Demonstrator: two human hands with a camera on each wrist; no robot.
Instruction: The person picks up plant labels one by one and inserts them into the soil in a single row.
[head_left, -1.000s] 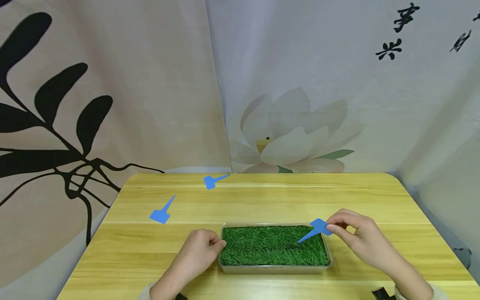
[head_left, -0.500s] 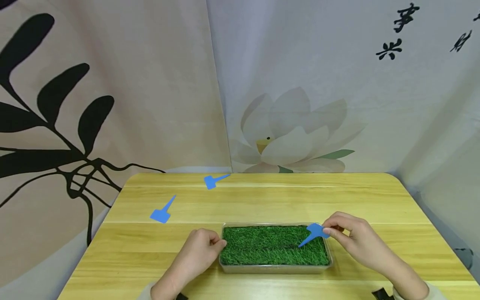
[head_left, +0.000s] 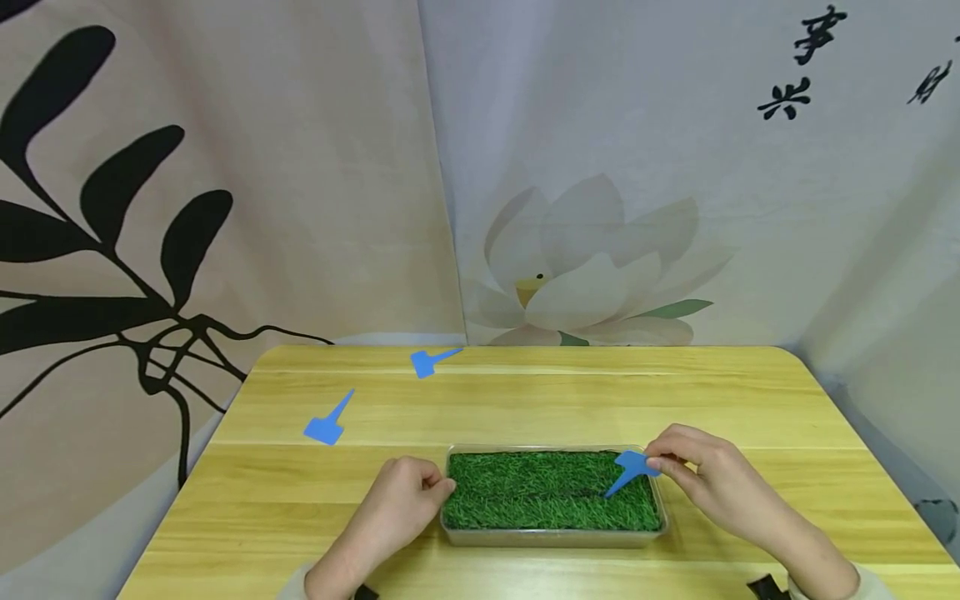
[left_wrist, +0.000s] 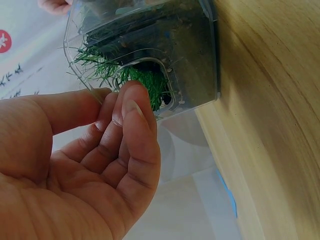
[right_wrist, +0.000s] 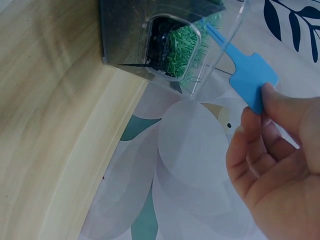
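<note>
A clear plastic box (head_left: 547,540) filled with green artificial grass (head_left: 525,492) sits on the table. My left hand (head_left: 401,498) pinches the box's left rim between thumb and fingertips; in the left wrist view those fingers (left_wrist: 137,115) lie at the cut-out of the end wall. With thumb and index finger my right hand (head_left: 708,475) pinches the wide head of a blue plant label (head_left: 632,468). Its pointed stem slants down to the left, the tip at the grass on the right half of the box. The right wrist view shows the label (right_wrist: 250,77) crossing above the rim.
Two more blue plant labels lie on the wooden table, one (head_left: 326,429) at the left and another (head_left: 429,362) by the back edge. Behind the table (head_left: 712,392) hangs a printed curtain (head_left: 337,167) with a lotus and dark leaves.
My right hand has shifted slightly left and down, bringing the label's tip lower against the grass and its stem a little steeper. The left hand stays at the box's rim.
</note>
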